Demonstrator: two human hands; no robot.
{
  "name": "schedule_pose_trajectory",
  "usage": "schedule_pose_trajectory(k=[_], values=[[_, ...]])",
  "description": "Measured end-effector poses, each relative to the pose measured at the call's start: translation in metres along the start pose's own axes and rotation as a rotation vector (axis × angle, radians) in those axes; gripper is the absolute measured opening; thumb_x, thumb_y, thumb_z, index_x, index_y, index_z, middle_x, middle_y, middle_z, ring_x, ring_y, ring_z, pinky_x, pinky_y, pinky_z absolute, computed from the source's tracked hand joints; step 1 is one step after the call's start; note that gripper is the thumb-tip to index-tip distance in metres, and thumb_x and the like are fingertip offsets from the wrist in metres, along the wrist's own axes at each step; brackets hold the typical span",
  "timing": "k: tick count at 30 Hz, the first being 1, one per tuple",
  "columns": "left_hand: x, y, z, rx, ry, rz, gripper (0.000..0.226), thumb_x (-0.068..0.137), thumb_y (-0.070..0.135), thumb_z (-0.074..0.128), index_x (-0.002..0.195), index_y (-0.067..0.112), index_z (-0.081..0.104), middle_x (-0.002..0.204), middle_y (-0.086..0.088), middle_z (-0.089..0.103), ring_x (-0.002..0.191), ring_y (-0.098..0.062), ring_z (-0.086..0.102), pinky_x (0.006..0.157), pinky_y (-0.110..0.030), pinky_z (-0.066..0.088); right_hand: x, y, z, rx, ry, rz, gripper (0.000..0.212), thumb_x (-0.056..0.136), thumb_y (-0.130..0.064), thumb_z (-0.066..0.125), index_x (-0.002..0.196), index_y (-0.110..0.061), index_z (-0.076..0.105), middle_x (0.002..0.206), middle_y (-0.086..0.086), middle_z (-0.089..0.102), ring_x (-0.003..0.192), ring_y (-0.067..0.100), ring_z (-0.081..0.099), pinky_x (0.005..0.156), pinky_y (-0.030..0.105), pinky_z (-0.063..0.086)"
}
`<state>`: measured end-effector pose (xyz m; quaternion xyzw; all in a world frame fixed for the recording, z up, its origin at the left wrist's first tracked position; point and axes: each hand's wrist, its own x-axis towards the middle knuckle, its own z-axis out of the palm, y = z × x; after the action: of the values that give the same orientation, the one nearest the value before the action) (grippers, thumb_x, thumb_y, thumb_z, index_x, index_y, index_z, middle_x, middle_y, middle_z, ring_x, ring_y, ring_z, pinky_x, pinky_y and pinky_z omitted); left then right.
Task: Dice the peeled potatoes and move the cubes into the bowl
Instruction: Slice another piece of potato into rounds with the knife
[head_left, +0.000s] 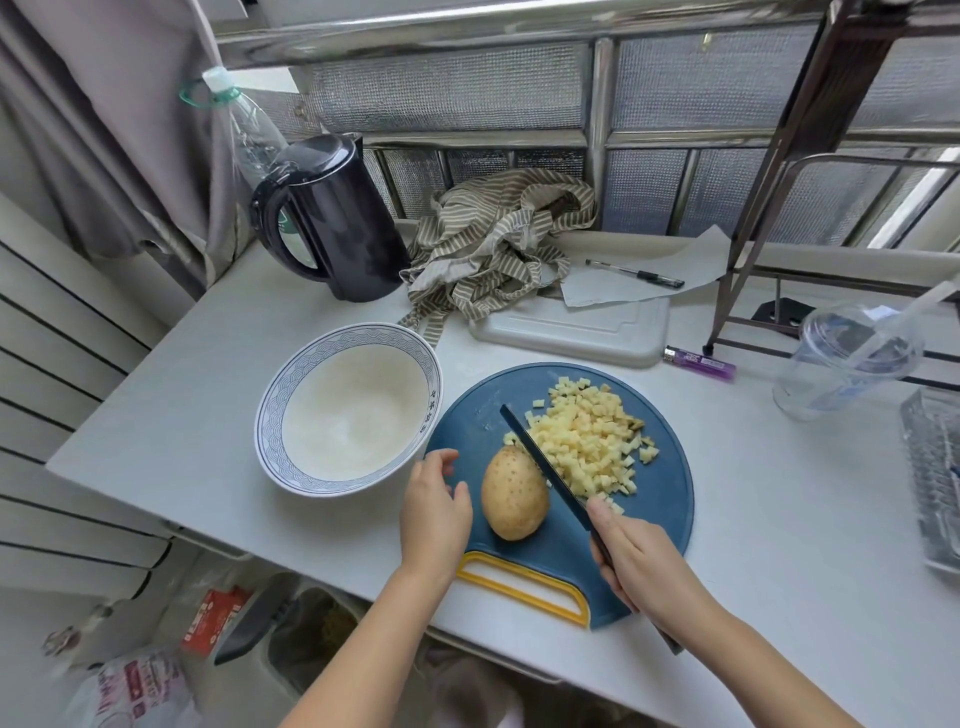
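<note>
Farthest left, the bowl (353, 410) sits on the counter just off the blue cutting board (670, 499), and I can see nothing in it, so no cubes have been moved yet. My left hand (434, 506) rests at the board's left edge, between the bowl and the potato. Its fingers are loosely curved with the thumb held apart, and it holds nothing. Next comes the potato (514, 493), whole and uncut, lying on the board just beside that hand. Its surface looks tan and speckled, so I can't say for sure it is peeled. Its long axis runs away from me toward the back of the counter, with the broader end nearest me. The knife (545, 467) crosses the board on a slant, its tip aimed far-left toward the bowl and its edge set down between the potato and the potato cubes (592, 447). It lies close along the potato's right shoulder. The cubes sit in a heap on the right half of the board. My right hand (639, 561) is wrapped round the knife handle. By my reckoning one potato's worth is diced, this one is left to cut, and all the transferring remains.
</note>
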<state>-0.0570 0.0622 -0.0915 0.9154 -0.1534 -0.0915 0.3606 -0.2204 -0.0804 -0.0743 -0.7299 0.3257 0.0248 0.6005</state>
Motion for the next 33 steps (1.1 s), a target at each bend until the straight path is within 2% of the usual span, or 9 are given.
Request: schedule_pose_trajectory(k=[4, 10, 13, 17, 20, 24, 28, 31, 33], values=[[0.0, -0.012, 0.003, 0.07, -0.051, -0.088, 0.015, 0.087, 0.007, 0.064, 0.101, 0.012, 0.066, 0.083, 0.004, 0.06, 0.08, -0.012, 0.057, 0.072, -0.02, 0.043, -0.003, 0.001, -0.002, -0.013, 0.0, -0.008, 0.059, 0.1, -0.052, 0.033, 0.063, -0.011, 0.051, 0.047, -0.003, 0.046, 0.044, 0.009, 0.04, 0.049, 0.023, 0.035], [0.025, 0.003, 0.007, 0.078, -0.126, -0.073, 0.01, 0.083, 0.005, 0.066, 0.084, 0.013, 0.073, 0.076, 0.006, 0.063, 0.08, -0.013, 0.062, 0.072, -0.021, 0.046, -0.002, -0.001, -0.009, -0.039, 0.021, -0.029, 0.059, 0.101, -0.051, 0.031, 0.065, -0.01, 0.052, 0.049, -0.001, 0.047, 0.044, 0.009, 0.04, 0.05, 0.024, 0.036], [0.038, 0.013, 0.015, 0.082, -0.135, -0.042, 0.011, 0.086, 0.007, 0.062, 0.087, 0.013, 0.071, 0.079, 0.004, 0.064, 0.082, -0.015, 0.062, 0.071, -0.021, 0.045, -0.002, -0.003, -0.011, -0.043, 0.052, -0.031, 0.059, 0.101, -0.051, 0.031, 0.066, -0.009, 0.052, 0.049, -0.001, 0.047, 0.044, 0.009, 0.04, 0.05, 0.021, 0.036], [0.051, 0.029, 0.02, -0.026, -0.149, -0.045, 0.014, 0.091, 0.007, 0.057, 0.097, 0.011, 0.069, 0.088, 0.001, 0.068, 0.083, -0.012, 0.064, 0.064, -0.011, 0.042, -0.005, -0.002, -0.013, -0.029, 0.066, -0.028, 0.058, 0.101, -0.05, 0.032, 0.065, -0.009, 0.052, 0.05, 0.0, 0.047, 0.043, 0.007, 0.04, 0.05, 0.022, 0.036], [0.047, 0.039, 0.018, -0.127, -0.057, -0.044, 0.015, 0.092, 0.013, 0.056, 0.101, 0.012, 0.067, 0.086, 0.001, 0.069, 0.081, -0.013, 0.066, 0.074, -0.026, 0.053, -0.008, 0.001, -0.013, -0.046, 0.065, -0.029, 0.059, 0.1, -0.051, 0.031, 0.064, -0.01, 0.052, 0.05, -0.001, 0.048, 0.044, 0.007, 0.042, 0.052, 0.023, 0.038], [0.021, 0.046, 0.018, -0.112, -0.091, 0.088, 0.017, 0.092, 0.03, 0.061, 0.102, 0.018, 0.066, 0.093, 0.009, 0.065, 0.089, -0.006, 0.06, 0.074, -0.014, 0.043, -0.01, 0.002, -0.013, -0.042, 0.048, -0.025, 0.061, 0.099, -0.053, 0.031, 0.064, -0.007, 0.052, 0.05, 0.001, 0.048, 0.044, 0.008, 0.041, 0.051, 0.022, 0.039], [-0.01, 0.028, 0.031, -0.08, -0.215, 0.202, 0.044, 0.097, 0.041, 0.05, 0.135, 0.018, 0.047, 0.126, 0.001, 0.045, 0.12, -0.011, 0.043, 0.099, -0.018, 0.029, -0.009, 0.001, -0.006, -0.006, -0.02, 0.014, 0.058, 0.101, -0.05, 0.032, 0.063, -0.01, 0.05, 0.05, 0.003, 0.049, 0.041, 0.013, 0.04, 0.045, 0.022, 0.037], [-0.034, 0.023, 0.035, -0.174, -0.129, 0.116, 0.056, 0.095, 0.046, 0.047, 0.14, 0.016, 0.034, 0.127, 0.006, 0.029, 0.116, -0.008, 0.04, 0.094, -0.013, 0.026, -0.006, 0.004, 0.001, -0.069, -0.064, 0.0, 0.057, 0.102, -0.05, 0.032, 0.063, -0.012, 0.051, 0.049, -0.001, 0.049, 0.04, 0.01, 0.041, 0.045, 0.02, 0.036], [-0.047, 0.022, 0.038, -0.25, -0.039, 0.047, 0.061, 0.09, 0.052, 0.046, 0.135, 0.013, 0.034, 0.124, 0.007, 0.028, 0.116, -0.011, 0.041, 0.094, -0.017, 0.031, -0.005, 0.003, 0.006, -0.123, -0.089, -0.031, 0.058, 0.102, -0.05, 0.03, 0.062, -0.013, 0.049, 0.05, -0.003, 0.048, 0.041, 0.006, 0.041, 0.05, 0.019, 0.037]])
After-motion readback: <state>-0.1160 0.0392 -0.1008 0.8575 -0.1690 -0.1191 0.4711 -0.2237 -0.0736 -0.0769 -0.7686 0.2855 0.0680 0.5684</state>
